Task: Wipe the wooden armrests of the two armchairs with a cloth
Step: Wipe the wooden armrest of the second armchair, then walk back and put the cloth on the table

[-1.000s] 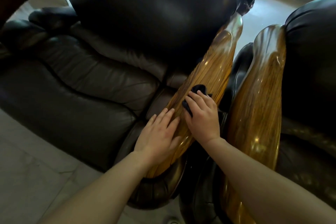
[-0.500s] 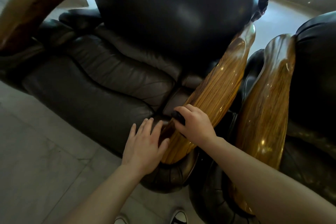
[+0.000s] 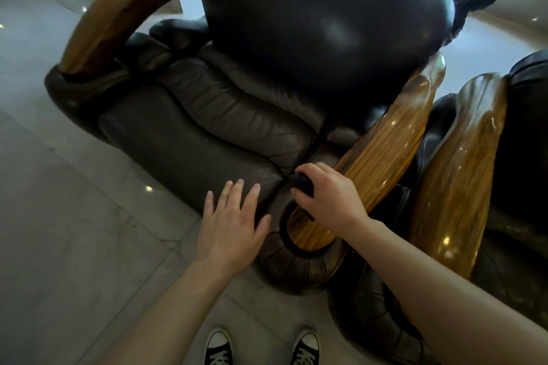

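**Two shiny armrests side by side, one hand on the cloth**

Pale tiled floor [image 3: 74,216] all around, glossy enough to catch little spots of light, with what looks like a bright window or curtain off in the top left corner. Sitting on it are two dark brown leather armchairs pushed right up next to each other. The near armchair [image 3: 207,127] takes up most of the view, fat puffy seat cushion, big rounded backrest; the second armchair [image 3: 522,142] is only partly in sight on the right edge.

No containers anywhere that I can see, so nothing to report on that front.

The wood is the eye-catcher. The armrest [image 3: 382,151] being worked on is a long curved honey-coloured piece with strong straight grain and a heavy lacquer shine, its lower end tucked into a rolled leather cuff. Just beside it, the neighbouring armrest [image 3: 462,172] on the second chair has the same glossy finish, a bit darker and browner. The far armrest [image 3: 118,18] on the other side of the near chair looks duller and sits in shade.

The right hand [image 3: 329,201] has its grip curled tight around a dark cloth [image 3: 301,184], bunched up so only a bit pokes out past the fingers, pressed against the inner edge of the armrest near its lower end. The left hand [image 3: 234,228] is flat and spread wide open, holding nothing, hovering over the front corner of the seat cushion; can't tell if it's actually touching.

Black-and-white sneakers [image 3: 219,348] are visible at the bottom.
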A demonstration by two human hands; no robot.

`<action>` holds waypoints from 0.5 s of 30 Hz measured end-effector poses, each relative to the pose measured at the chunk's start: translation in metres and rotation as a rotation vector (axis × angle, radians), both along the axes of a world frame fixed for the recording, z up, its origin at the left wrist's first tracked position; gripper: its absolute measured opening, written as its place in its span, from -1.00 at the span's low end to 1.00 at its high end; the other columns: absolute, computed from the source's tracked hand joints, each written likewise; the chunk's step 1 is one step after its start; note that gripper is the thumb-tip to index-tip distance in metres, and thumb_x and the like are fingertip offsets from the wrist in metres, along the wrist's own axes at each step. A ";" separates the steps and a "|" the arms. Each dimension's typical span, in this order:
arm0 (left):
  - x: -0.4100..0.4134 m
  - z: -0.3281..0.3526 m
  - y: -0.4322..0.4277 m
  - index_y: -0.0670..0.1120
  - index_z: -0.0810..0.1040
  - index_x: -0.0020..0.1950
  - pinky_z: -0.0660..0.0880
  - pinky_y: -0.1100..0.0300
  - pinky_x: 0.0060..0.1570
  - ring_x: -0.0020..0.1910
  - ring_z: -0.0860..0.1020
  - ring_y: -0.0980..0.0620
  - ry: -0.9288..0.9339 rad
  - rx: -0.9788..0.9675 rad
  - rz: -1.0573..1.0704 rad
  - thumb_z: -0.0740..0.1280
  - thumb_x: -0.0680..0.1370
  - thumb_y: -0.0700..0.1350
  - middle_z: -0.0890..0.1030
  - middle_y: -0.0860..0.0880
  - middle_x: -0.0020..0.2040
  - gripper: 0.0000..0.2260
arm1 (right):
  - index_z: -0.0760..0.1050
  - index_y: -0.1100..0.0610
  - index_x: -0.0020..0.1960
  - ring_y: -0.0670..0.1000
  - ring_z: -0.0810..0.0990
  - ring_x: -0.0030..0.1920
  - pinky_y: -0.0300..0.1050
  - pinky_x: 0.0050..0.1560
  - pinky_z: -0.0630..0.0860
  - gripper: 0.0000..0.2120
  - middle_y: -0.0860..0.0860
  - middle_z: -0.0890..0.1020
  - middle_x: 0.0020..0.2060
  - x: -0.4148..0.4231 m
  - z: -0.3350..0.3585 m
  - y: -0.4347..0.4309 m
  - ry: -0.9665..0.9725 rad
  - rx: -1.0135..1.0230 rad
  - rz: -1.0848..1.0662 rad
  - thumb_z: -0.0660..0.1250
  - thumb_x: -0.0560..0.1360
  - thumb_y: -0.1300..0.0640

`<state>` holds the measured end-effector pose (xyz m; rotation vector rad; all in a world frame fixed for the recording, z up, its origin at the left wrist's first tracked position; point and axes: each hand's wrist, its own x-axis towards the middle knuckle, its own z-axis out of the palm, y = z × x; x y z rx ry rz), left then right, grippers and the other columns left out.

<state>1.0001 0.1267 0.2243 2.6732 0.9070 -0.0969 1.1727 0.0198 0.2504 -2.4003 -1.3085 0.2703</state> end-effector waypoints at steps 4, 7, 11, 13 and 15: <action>-0.022 0.000 0.000 0.06 0.02 0.59 -0.10 -0.16 0.53 0.59 -0.03 -0.07 0.036 -0.003 0.063 0.00 0.60 0.25 0.09 -0.10 0.61 -0.41 | 0.45 -0.05 0.29 -0.07 0.56 0.00 -0.14 -0.03 0.57 -0.65 -0.09 0.56 0.04 -0.018 0.006 0.014 -0.001 -0.009 0.053 0.34 0.53 -0.08; -0.033 -0.003 -0.007 0.06 0.01 0.59 -0.10 -0.21 0.52 0.59 -0.05 -0.10 0.065 -0.037 0.146 0.01 0.60 0.26 0.08 -0.10 0.61 -0.40 | 0.45 -0.05 0.29 -0.06 0.57 0.00 -0.20 -0.04 0.52 -0.65 -0.08 0.57 0.05 -0.024 0.007 0.018 0.009 -0.032 0.090 0.35 0.53 -0.08; -0.045 0.000 -0.018 0.08 -0.01 0.59 -0.07 -0.23 0.51 0.59 -0.07 -0.09 0.086 -0.045 0.230 0.00 0.60 0.28 0.05 -0.09 0.62 -0.40 | 0.45 -0.04 0.30 -0.07 0.56 0.01 -0.25 -0.06 0.49 -0.64 -0.08 0.56 0.07 -0.032 0.011 0.019 0.021 -0.041 0.145 0.35 0.53 -0.07; -0.053 0.005 -0.024 0.08 -0.01 0.59 -0.05 -0.23 0.51 0.59 -0.07 -0.09 0.070 -0.041 0.267 0.00 0.61 0.28 0.04 -0.08 0.62 -0.40 | 0.42 -0.04 0.33 -0.08 0.55 0.02 -0.27 -0.07 0.46 -0.61 -0.07 0.54 0.12 -0.038 0.014 0.019 0.042 -0.050 0.173 0.36 0.54 -0.07; -0.064 0.010 -0.028 0.08 -0.01 0.59 -0.05 -0.21 0.51 0.59 -0.07 -0.09 0.058 -0.040 0.316 0.01 0.61 0.27 0.04 -0.08 0.62 -0.39 | 0.40 -0.05 0.35 -0.08 0.53 0.04 -0.27 -0.06 0.45 -0.59 -0.07 0.52 0.14 -0.047 0.019 0.020 0.057 -0.059 0.211 0.35 0.54 -0.08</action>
